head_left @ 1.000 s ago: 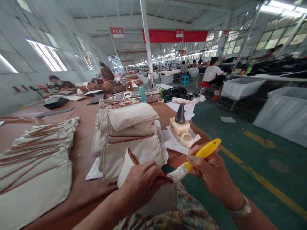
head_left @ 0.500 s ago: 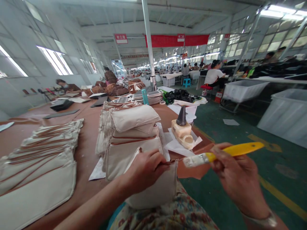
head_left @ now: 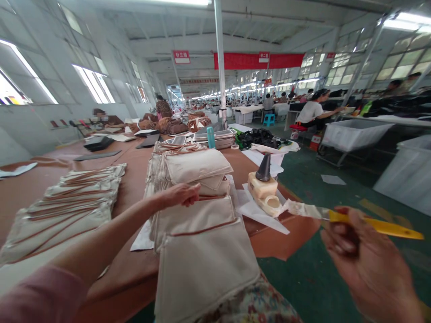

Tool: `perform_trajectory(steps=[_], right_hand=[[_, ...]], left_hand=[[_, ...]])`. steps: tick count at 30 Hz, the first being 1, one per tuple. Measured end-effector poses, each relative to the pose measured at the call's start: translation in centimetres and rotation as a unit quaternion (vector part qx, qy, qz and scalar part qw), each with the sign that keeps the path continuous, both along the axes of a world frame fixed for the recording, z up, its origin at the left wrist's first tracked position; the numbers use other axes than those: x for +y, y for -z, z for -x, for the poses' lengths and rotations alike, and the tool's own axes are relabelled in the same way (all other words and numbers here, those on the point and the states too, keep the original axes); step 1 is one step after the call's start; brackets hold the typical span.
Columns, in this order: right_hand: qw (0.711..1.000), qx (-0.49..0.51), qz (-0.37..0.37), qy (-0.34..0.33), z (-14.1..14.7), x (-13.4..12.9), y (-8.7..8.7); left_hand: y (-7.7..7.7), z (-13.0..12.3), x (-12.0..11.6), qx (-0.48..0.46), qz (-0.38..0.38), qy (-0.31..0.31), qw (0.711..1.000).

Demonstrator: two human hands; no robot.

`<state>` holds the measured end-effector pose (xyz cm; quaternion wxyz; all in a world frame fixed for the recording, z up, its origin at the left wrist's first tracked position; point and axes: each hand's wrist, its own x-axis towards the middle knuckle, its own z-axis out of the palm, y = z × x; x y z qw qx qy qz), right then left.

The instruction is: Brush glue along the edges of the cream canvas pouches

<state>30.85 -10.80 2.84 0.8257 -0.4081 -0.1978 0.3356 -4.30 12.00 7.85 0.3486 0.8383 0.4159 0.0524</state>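
Note:
My right hand [head_left: 367, 260] grips a yellow-handled paintbrush [head_left: 377, 224], its bristles whitened and close to the round opening of a stained cream plastic container [head_left: 262, 188]. A dark cone [head_left: 263, 168] stands on that container. My left hand [head_left: 183, 195], fingers curled closed, is over a stack of beige fabric pieces [head_left: 197, 166] with brown edges; whatever is in its fingers is hidden. One beige piece [head_left: 207, 269] lies nearest me, partly over my patterned clothing and against the stack, with neither hand on it.
Overlapping beige pieces [head_left: 84, 206] lie on the brown-covered table [head_left: 134, 264] at left. White paper [head_left: 272, 222] is under the container. A turquoise bottle [head_left: 211, 137] stands behind the stack. White bins [head_left: 357, 134] and a seated person [head_left: 310, 112] are at right.
My left hand has let go of the near beige piece and moved up to the stack. My right hand has drawn the brush off that piece, bringing its bristles near the container's opening.

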Motion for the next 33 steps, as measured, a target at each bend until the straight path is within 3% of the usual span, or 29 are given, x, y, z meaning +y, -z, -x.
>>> perform_trajectory(steps=[3,7,10,13,17,22,27,33], right_hand=[[0.996,0.060,0.015,-0.062,1.0,2.3,3.0],[0.993,0.072,0.041,-0.079,1.8,4.5,6.3],[0.994,0.057,0.061,-0.070,2.5,5.3,7.4],[0.993,0.040,0.084,-0.075,3.0,5.9,8.1],[0.993,-0.017,0.083,-0.083,3.2,6.9,8.5],[0.984,-0.102,0.095,-0.108,3.7,8.5,7.9],[0.961,-0.202,0.123,-0.144,4.6,10.1,7.9],[0.943,-0.302,0.117,-0.072,3.0,9.8,7.2]], left_hand=[[5.0,0.7,-0.1,0.055,-0.050,-0.048,0.996],[10.4,-3.2,-3.1,0.075,-0.063,-0.046,0.994],[13.3,-7.0,-4.6,0.085,-0.075,-0.077,0.991],[15.2,-9.6,-5.0,0.084,-0.074,-0.120,0.986],[15.6,-10.3,-5.3,0.039,-0.031,-0.107,0.993],[13.5,-9.1,-7.2,-0.046,0.017,-0.065,0.997],[11.8,-8.6,-9.4,-0.179,0.060,-0.023,0.982],[11.3,-8.4,-10.3,-0.219,0.087,-0.027,0.971]])
